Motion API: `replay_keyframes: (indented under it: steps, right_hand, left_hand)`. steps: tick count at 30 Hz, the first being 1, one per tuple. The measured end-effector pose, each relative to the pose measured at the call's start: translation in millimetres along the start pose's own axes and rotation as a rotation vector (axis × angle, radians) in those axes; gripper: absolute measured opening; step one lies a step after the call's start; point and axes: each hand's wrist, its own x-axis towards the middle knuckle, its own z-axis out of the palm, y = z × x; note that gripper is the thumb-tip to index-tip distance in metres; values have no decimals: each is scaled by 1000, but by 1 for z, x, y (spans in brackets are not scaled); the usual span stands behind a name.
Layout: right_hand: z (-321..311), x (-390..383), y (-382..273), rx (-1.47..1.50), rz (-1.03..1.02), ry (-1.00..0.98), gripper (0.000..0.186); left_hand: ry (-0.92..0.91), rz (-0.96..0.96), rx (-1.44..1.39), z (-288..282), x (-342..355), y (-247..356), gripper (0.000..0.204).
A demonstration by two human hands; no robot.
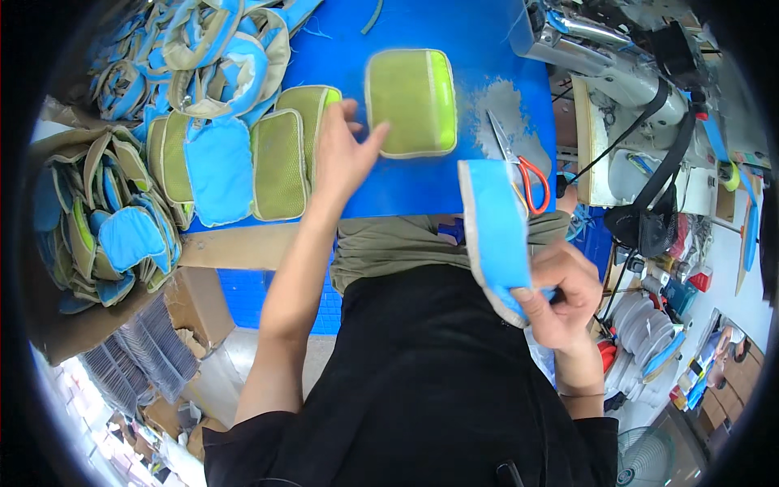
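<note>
My right hand (568, 292) pinches the lower end of a blue fabric piece (499, 219) with pale edging, held up over my lap. My left hand (345, 158) is over the table, fingers apart and nothing in them. Its thumb and fingertips point toward a flat green mesh pouch (402, 105) with pale binding and a brighter green strip; I cannot tell whether they touch it. Left of that hand, a green mesh pouch (280, 162) and a blue pouch (219, 170) lie in a row with similar ones.
Red-handled scissors (531, 183) lie at the blue table's (341, 49) right edge. A sewing machine (600, 73) stands beyond them. Blue and beige fabric loops (227, 61) pile up at the far left. Below, a cardboard box (61, 325) holds several pouches.
</note>
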Motion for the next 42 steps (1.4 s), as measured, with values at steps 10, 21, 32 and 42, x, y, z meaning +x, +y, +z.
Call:
replay_keyframes:
  steps: [10, 21, 32, 42]
  right_hand:
    - [-10, 19, -28, -297, -276, -465, 18]
    - [2, 72, -17, -397, -287, -71, 9]
    - [17, 67, 10, -337, -236, 142, 15]
    - [13, 61, 9, -312, -158, 206, 15]
  left_hand:
    - [-139, -134, -547, 20, 37, 11, 38]
    - [-622, 602, -78, -116, -3, 167, 22]
    - [-420, 464, -288, -101, -7, 140, 11]
    - [-1050, -90, -724, -56, 32, 135, 36]
